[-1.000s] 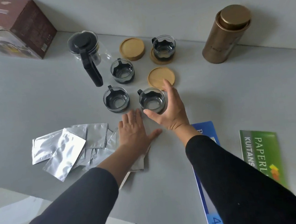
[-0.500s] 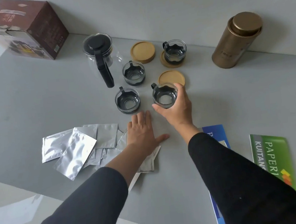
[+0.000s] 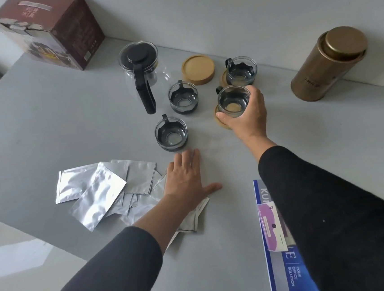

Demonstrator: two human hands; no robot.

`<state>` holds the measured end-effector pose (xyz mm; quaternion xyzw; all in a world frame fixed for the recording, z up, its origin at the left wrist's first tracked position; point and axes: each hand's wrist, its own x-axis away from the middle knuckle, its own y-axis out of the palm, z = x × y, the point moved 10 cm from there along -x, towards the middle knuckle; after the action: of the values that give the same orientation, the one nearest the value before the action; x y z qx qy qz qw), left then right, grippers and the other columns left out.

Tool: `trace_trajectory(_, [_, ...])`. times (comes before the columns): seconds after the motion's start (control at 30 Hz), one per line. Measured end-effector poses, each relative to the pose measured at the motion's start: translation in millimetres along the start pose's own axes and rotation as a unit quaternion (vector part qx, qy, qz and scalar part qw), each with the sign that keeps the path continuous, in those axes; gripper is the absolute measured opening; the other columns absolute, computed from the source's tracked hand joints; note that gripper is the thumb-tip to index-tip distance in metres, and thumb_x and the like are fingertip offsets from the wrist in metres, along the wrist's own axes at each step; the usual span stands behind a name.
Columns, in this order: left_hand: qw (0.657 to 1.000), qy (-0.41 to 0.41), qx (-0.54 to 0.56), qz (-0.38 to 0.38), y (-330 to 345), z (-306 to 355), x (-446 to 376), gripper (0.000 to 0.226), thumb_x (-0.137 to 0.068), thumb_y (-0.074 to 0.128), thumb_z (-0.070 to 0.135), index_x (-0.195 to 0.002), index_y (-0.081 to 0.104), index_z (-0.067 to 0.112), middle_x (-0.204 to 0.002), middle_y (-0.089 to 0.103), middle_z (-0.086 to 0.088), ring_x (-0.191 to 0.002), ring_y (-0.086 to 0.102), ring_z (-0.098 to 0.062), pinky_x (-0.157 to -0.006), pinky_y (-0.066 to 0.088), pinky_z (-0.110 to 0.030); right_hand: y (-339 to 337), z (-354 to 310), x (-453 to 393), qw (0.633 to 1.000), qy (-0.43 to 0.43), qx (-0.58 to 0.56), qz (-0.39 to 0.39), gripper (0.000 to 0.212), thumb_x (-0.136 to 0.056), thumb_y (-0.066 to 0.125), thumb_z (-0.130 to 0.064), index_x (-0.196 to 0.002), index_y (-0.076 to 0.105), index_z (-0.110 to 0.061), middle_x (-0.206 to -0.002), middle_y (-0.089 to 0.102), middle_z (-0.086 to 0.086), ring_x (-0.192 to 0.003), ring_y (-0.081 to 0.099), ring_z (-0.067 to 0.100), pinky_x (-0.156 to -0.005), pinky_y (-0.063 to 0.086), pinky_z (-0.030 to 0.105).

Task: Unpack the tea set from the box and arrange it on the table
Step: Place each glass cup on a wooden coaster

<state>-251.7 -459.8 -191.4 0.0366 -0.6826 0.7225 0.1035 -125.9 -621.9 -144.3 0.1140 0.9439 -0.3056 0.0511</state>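
My right hand (image 3: 247,116) grips a glass cup (image 3: 233,100) with a black holder, over a wooden coaster (image 3: 218,119) that it mostly hides. A second cup (image 3: 241,70) stands on a coaster behind it. Two more cups (image 3: 183,97) (image 3: 171,132) stand on the bare grey table (image 3: 43,126). One free coaster (image 3: 198,69) lies near the glass teapot (image 3: 141,68) with its black lid and handle. My left hand (image 3: 186,178) rests flat on the table, fingers straight, partly over silver foil sachets (image 3: 97,194). The brown box (image 3: 51,32) stands at the far left.
A tall gold tin (image 3: 326,62) stands at the back right against the wall. A blue booklet (image 3: 280,242) with a purple card lies near the front edge under my right sleeve. The table's left edge runs diagonally past the sachets.
My right hand has lifted the cup from the table in front of my left hand and carried it away from me, over the coaster. My left hand has stayed flat.
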Motion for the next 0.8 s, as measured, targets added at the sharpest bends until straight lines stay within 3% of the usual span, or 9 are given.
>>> trace_trajectory(0.33, [1.0, -0.004, 0.002, -0.006, -0.1, 0.1, 0.4, 0.104, -0.075, 0.04, 0.08, -0.15, 0.012, 0.013, -0.147, 0.021, -0.005, -0.131, 0.026, -0.025, -0.106, 0.025, -0.033, 5.4, 9.7, -1.1, 1.0, 0.012, -0.002, -0.024, 0.086, -0.059, 0.087, -0.024, -0.129, 0.042, -0.004, -0.127, 0.049, 0.011, -0.117, 0.049, 0.023, -0.089, 0.028, 0.008])
trace_trajectory(0.47, [1.0, -0.006, 0.001, -0.009, 1.2, 0.0, 0.7, 0.104, -0.075, 0.04, 0.08, -0.15, 0.011, 0.014, -0.148, 0.02, -0.004, -0.132, 0.025, -0.024, -0.108, 0.023, -0.033, 5.8, 13.4, -1.2, 0.999, 0.021, 0.001, -0.031, 0.088, -0.061, 0.087, -0.026, -0.132, 0.04, -0.005, -0.13, 0.048, 0.011, -0.12, 0.047, 0.023, -0.097, 0.034, 0.019])
trace_trajectory(0.6, [1.0, -0.008, -0.003, -0.012, 1.7, 0.3, 0.1, 0.104, -0.075, 0.039, 0.08, -0.151, 0.011, 0.014, -0.148, 0.021, -0.005, -0.132, 0.025, -0.025, -0.108, 0.024, -0.033, 6.8, 15.2, -1.9, 0.999, 0.03, 0.003, -0.039, 0.091, -0.063, 0.086, -0.027, -0.136, 0.037, -0.005, -0.134, 0.046, 0.011, -0.123, 0.045, 0.023, -0.1, 0.032, 0.021])
trace_trajectory(0.8, [0.999, 0.004, 0.021, -0.027, -1.2, -0.2, 0.9, 0.098, -0.079, 0.041, 0.075, -0.151, 0.013, 0.015, -0.15, 0.02, -0.003, -0.136, 0.023, -0.023, -0.109, 0.024, -0.033, 4.1, 11.1, -0.6, 0.997, 0.033, 0.009, -0.073, 0.108, -0.065, 0.085, -0.033, -0.147, 0.019, -0.009, -0.144, 0.034, 0.011, -0.133, 0.035, 0.02, -0.102, 0.024, 0.015])
